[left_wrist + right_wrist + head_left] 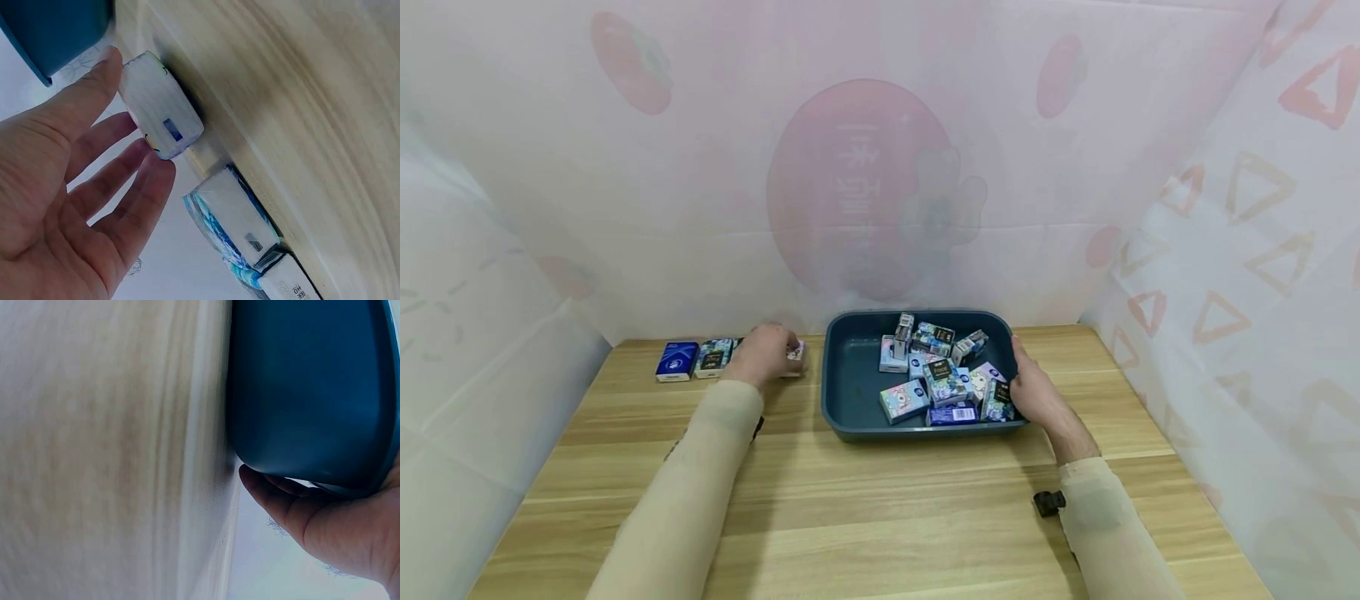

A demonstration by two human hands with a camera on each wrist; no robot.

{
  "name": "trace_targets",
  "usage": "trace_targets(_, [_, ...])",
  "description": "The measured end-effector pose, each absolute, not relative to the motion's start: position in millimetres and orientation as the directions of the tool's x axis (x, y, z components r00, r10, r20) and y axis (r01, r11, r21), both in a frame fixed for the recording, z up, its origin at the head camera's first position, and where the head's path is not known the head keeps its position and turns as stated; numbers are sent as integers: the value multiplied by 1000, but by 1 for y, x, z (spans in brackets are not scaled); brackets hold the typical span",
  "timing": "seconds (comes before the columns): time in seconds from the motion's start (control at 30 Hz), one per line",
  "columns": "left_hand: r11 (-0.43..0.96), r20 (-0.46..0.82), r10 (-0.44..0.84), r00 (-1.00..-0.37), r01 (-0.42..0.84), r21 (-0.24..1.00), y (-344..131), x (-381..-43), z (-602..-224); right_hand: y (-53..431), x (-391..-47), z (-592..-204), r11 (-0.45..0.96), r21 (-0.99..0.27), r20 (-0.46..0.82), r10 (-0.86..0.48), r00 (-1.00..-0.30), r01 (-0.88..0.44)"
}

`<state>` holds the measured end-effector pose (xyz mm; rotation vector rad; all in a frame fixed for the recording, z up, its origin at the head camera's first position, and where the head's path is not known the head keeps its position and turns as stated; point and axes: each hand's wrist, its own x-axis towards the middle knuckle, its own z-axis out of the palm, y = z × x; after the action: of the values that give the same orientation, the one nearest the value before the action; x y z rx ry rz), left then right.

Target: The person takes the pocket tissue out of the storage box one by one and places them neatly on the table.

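At the back left of the table, my left hand holds a small pale pink tissue pack between thumb and fingertips. It stands at the right end of a short row holding a dark blue pack and a floral pack; my hand partly hides the row in the head view. My right hand rests against the outer right wall of a dark teal tub, its fingers lying along the outside. Several patterned tissue packs lie jumbled in the tub's middle and right side.
The wooden table runs up to a printed white cloth behind the tub, with more cloth on both sides. A black wrist device sits by the right sleeve.
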<state>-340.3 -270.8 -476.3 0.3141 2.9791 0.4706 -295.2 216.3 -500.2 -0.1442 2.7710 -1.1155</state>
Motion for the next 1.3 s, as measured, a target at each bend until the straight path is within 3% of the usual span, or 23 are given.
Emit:
trace_targets(0.5, [952,-45,140,-989,122,279,-275,-350,-479,215,-296,-500,722,-691,-102,-143,-985,-33])
trace_targets(1.3, [961,-18,146,-989,138,241,-273,-344,-477,214,-293,-498,728,-685,-112,-137,-984,-23])
